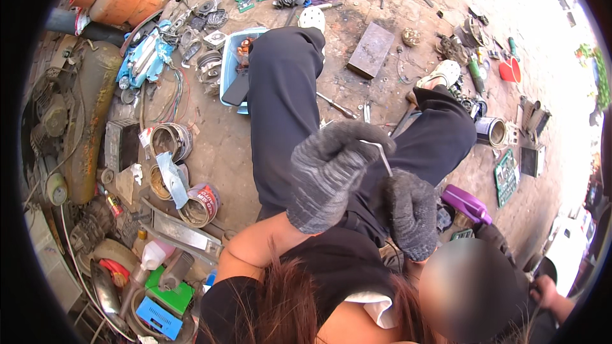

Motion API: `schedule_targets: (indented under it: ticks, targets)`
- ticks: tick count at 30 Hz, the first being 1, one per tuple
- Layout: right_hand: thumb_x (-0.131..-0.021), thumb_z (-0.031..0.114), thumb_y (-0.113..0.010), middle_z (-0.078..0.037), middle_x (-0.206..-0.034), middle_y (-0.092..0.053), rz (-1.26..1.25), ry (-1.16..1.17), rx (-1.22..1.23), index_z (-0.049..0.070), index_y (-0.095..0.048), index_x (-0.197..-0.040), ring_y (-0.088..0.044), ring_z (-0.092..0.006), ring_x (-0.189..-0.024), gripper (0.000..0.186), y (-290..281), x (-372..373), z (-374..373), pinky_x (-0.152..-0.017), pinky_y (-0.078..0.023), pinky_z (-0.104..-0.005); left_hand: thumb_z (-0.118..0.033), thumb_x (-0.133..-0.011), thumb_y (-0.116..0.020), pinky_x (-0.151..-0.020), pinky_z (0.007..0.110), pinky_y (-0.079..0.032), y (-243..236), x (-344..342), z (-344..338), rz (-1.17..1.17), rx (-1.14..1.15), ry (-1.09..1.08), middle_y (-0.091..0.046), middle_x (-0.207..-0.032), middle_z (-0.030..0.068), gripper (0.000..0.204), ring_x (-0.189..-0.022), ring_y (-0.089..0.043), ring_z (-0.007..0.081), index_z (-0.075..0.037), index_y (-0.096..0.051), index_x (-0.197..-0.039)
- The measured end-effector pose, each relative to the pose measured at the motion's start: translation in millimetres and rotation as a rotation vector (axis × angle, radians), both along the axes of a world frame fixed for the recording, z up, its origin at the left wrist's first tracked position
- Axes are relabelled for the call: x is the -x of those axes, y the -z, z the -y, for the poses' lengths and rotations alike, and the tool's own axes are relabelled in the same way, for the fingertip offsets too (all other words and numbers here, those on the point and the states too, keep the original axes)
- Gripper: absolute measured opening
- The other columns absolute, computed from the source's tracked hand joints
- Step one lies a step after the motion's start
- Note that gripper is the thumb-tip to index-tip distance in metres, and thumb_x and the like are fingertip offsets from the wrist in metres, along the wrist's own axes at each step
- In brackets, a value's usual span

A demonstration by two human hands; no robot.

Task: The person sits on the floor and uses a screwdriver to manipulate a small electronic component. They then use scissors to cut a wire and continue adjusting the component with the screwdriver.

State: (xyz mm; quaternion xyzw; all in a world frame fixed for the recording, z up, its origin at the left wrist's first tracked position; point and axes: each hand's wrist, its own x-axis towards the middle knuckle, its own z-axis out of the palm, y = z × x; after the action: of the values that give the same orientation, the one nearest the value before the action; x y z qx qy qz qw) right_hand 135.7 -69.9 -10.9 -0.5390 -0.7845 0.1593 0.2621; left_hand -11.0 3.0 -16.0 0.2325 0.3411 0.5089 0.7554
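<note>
In front of my lap, a thin, bent, silvery metal rod (pixel 386 162) runs between my two grey knit gloves. My left hand (pixel 333 175) pinches its upper end between thumb and curled fingers. The rod's lower end goes into the dark, soiled fingertips of my right hand (pixel 411 213), which is closed around it; whatever else is in that grip is hidden. Below the hands, between my legs, lie a screwdriver (pixel 338 106) and a hammer-like tool (pixel 405 118) partly covered by my right leg.
A blue basket (pixel 227 79) with copper-coloured parts stands beside my left leg, a dark phone (pixel 238 89) at its edge. A metal block (pixel 371 50) lies ahead. Open cans (pixel 203 205) and scrap crowd the left. At lower right are a purple bottle (pixel 465 202) and another person's hand (pixel 545 290).
</note>
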Motion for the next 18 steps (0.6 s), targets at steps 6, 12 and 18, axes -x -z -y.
schedule_targets:
  ticks: [6, 12, 18]
  targets:
    - [-0.09, 0.025, -0.048, -0.01, -0.061, -0.056, -0.563, 0.206, 0.293, -0.002, -0.057, -0.077, -0.055, -0.0228, -0.056, 0.032, -7.9, 14.4, -12.0, -0.052, -0.042, -0.0338, -0.01, -0.086, -0.058, -0.046, 0.014, -0.032, -6.5, -4.3, 2.0, 0.128, -0.02, 0.043, -0.064, -0.088, 0.0065, 0.015, -0.053, -0.041, -0.0003, 0.0, -0.06, -0.097]
    - [-0.092, 0.034, -0.043, -0.003, -0.06, -0.053, -0.454, 0.445, 0.145, 0.001, -0.056, -0.07, -0.045, -0.0078, -0.045, 0.042, 4.2, 6.6, -0.4, -0.04, -0.03, -0.0214, -0.014, -0.085, -0.06, -0.046, 0.015, -0.034, -7.3, -0.5, -0.4, 0.205, 0.059, 0.103, -0.064, -0.09, 0.0083, 0.02, -0.055, -0.045, 0.0019, -0.001, -0.058, -0.1]
    - [-0.075, 0.009, -0.064, -0.008, -0.078, -0.059, -0.835, 0.616, 0.259, 0.001, -0.06, -0.084, -0.055, -0.0162, -0.066, 0.013, -18.9, 10.1, -14.9, -0.06, -0.044, -0.0275, -0.019, -0.084, -0.062, -0.044, 0.017, -0.036, -4.2, -0.9, -7.6, 0.287, 0.122, 0.214, -0.061, -0.097, 0.0091, 0.025, -0.053, -0.046, 0.0047, -0.004, -0.056, -0.103]
